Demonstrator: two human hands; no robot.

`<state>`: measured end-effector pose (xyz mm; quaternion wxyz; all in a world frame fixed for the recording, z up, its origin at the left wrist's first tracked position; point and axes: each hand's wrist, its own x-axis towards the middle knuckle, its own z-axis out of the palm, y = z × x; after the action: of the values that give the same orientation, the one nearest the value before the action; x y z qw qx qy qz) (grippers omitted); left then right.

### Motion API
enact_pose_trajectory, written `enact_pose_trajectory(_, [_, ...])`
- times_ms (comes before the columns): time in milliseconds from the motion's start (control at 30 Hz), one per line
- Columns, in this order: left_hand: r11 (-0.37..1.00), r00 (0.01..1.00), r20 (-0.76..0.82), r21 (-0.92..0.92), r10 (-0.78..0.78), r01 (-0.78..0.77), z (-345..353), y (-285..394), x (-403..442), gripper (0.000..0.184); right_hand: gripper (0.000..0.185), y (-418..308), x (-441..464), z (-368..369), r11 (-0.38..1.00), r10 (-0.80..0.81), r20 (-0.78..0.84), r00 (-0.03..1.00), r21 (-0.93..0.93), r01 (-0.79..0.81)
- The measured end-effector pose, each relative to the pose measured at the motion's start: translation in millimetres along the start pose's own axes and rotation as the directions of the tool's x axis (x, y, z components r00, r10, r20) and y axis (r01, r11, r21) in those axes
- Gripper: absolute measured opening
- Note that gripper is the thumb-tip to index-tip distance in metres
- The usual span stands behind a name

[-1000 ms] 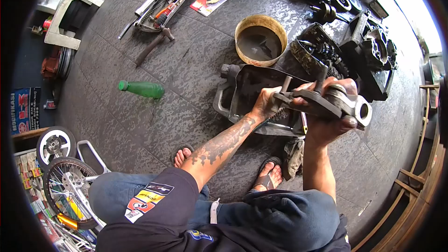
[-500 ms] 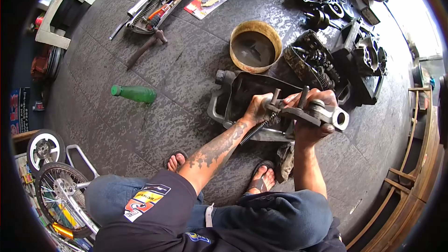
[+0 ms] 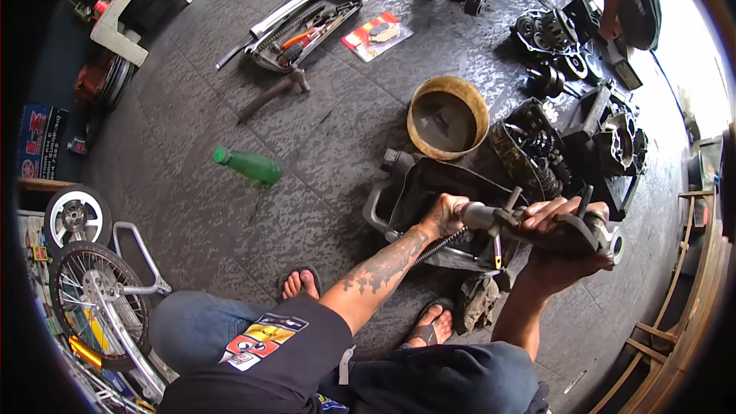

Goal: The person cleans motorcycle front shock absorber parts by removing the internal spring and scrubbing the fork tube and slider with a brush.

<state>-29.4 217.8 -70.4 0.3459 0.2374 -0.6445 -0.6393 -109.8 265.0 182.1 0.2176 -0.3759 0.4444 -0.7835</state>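
A greasy metal assembly (image 3: 569,234) is held between my two hands above an open metal housing (image 3: 377,211). It has a grey cylinder at the left, a dark rounded plate with upright pins, and a ring-shaped eye at the right end. My left hand (image 3: 443,216) is closed at the cylinder's left end. Wrapped round the plate near the eye is my right hand (image 3: 563,264), fingers above and palm below. A dark coil spring (image 3: 441,250) lies slanting at the housing's near side. Under the assembly stands a thin rod with a yellow band (image 3: 497,251).
Behind the housing sits a round yellowish basin (image 3: 420,134) with dark liquid. Engine parts (image 3: 537,146) are at the right, a green bottle (image 3: 249,165) at the left. Farther off lie a hammer (image 3: 268,98), a tool tray (image 3: 349,11) and a blister pack (image 3: 376,36). Another person's leg (image 3: 632,0) shows top right.
The view has shifted, so the floor items appear farther right and lower. Both hands have carried the assembly rightward and turned it, and its grey cylinder now shows beside my left hand.
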Motion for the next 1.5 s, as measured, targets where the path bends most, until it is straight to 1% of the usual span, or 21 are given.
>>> enact_pose_trajectory(33, [0.996, 0.999, -0.038, 0.086, 0.021, -0.018, 0.0, 5.6, 1.1, 0.015, 0.074, 0.3, 1.0, -0.3, 1.000, 0.011, 0.007, 1.000, -0.005, -0.011])
enact_pose_trajectory(100, [0.983, 0.986, -0.022, 0.092, 0.163, -0.161, -2.7, 9.7, 4.7, 0.015, 0.077, 2.6, -0.2, -4.4, 0.994, -0.054, 0.113, 0.992, 0.098, 0.043])
enact_pose_trajectory(133, [0.988, 0.994, -0.009, 0.109, 0.108, -0.107, -0.1, -4.2, 3.8, 0.015, 0.080, 0.4, -1.8, 0.2, 0.990, 0.031, 0.025, 0.999, 0.134, -0.034])
enact_pose_trajectory(167, [0.991, 0.999, 0.009, 0.126, 0.044, -0.044, 0.9, -21.2, -0.2, 0.016, 0.077, 4.9, -0.4, -2.1, 0.993, -0.027, 0.146, 0.989, 0.120, 0.010])
enact_pose_trajectory(233, [0.970, 0.996, -0.039, 0.231, 0.080, -0.069, -0.4, -1.4, -0.1, 0.013, 0.079, 15.0, -3.5, -9.0, 0.995, -0.046, 0.168, 0.985, 0.096, 0.030])
enact_pose_trajectory(267, [0.981, 0.999, -0.039, 0.195, 0.021, -0.013, -3.1, 5.9, 1.0, 0.011, 0.078, 24.4, -5.2, -12.8, 0.991, -0.031, 0.237, 0.971, 0.134, -0.001])
enact_pose_trajectory(300, [0.987, 0.999, -0.039, 0.158, -0.032, 0.038, -2.9, 8.0, -0.6, 0.010, 0.079, 33.5, -12.7, -12.7, 0.986, 0.026, 0.205, 0.978, 0.157, -0.059])
enact_pose_trajectory(333, [0.998, 0.996, -0.093, 0.069, 0.006, 0.001, -0.9, 9.4, -0.4, 0.010, 0.080, 42.9, -17.7, -15.3, 0.987, -0.011, 0.219, 0.976, 0.157, -0.024])
enact_pose_trajectory(367, [0.990, 0.990, -0.097, 0.105, 0.103, -0.093, -2.2, 10.1, 1.7, 0.010, 0.080, 51.6, -18.3, -14.7, 0.986, -0.052, 0.239, 0.970, 0.169, 0.011])
enact_pose_trajectory(467, [0.992, 0.999, -0.032, 0.127, 0.010, -0.006, -5.3, 7.3, -2.5, 0.011, 0.082, 49.3, -22.3, -20.4, 0.995, 0.014, 0.199, 0.980, 0.094, -0.033])
enact_pose_trajectory(533, [0.989, 0.996, -0.058, 0.137, 0.066, -0.057, -4.0, 6.5, 0.8, 0.011, 0.081, 48.8, -17.5, -20.8, 0.999, 0.021, 0.154, 0.988, 0.021, -0.025])
enact_pose_trajectory(733, [0.988, 0.986, -0.142, 0.142, 0.084, -0.064, 2.6, -0.9, 0.2, 0.019, 0.073, 37.2, -18.2, -10.0, 0.997, -0.020, 0.112, 0.994, 0.070, 0.013])
enact_pose_trajectory(800, [0.988, 0.995, -0.091, 0.152, 0.033, -0.019, 0.4, -3.9, -0.3, 0.017, 0.078, 31.1, -15.3, -7.2, 0.986, -0.012, 0.095, 0.995, 0.168, -0.004])
enact_pose_trajectory(900, [0.973, 0.998, -0.048, 0.227, -0.027, 0.037, 0.2, -12.5, -0.3, 0.014, 0.075, 6.4, 1.6, -7.7, 0.996, -0.016, 0.191, 0.982, 0.094, -0.002])
enact_pose_trajectory(967, [0.981, 0.998, -0.046, 0.185, -0.047, 0.055, 3.5, -19.9, 1.7, 0.017, 0.076, -5.5, 6.2, -10.2, 0.999, 0.028, 0.224, 0.974, 0.024, -0.034])
enact_pose_trajectory(1033, [0.996, 0.998, -0.042, 0.078, 0.050, -0.047, 5.5, -33.1, -3.6, 0.021, 0.078, -5.5, 9.6, -7.4, 0.998, -0.008, 0.314, 0.950, 0.058, -0.011])
enact_pose_trajectory(1067, [0.999, 1.000, -0.022, -0.050, -0.011, 0.010, -4.4, -6.7, -4.6, 0.024, 0.079, -4.4, 11.3, -9.7, 0.997, -0.008, 0.361, 0.933, 0.068, -0.018])
enact_pose_trajectory(1100, [0.996, 0.996, -0.069, 0.078, 0.053, -0.047, -3.5, -6.1, -3.8, 0.022, 0.081, -5.0, 11.1, -11.7, 0.997, 0.006, 0.367, 0.930, 0.074, -0.036])
enact_pose_trajectory(1267, [0.982, 0.993, -0.109, 0.186, 0.052, -0.032, 3.0, -11.2, -3.5, 0.021, 0.087, -6.5, 6.8, -19.5, 0.997, 0.002, 0.363, 0.932, 0.070, -0.029])
enact_pose_trajectory(1433, [0.989, 0.998, -0.062, 0.146, 0.015, -0.005, 2.5, -8.7, -6.9, 0.020, 0.090, 7.1, -0.6, -19.0, 0.987, -0.037, 0.366, 0.930, 0.157, -0.022])
enact_pose_trajectory(1500, [0.997, 0.998, -0.056, 0.069, 0.024, -0.021, 0.6, -8.0, -5.1, 0.018, 0.085, 24.6, -16.9, -16.8, 0.983, -0.006, 0.208, 0.978, 0.179, -0.032])
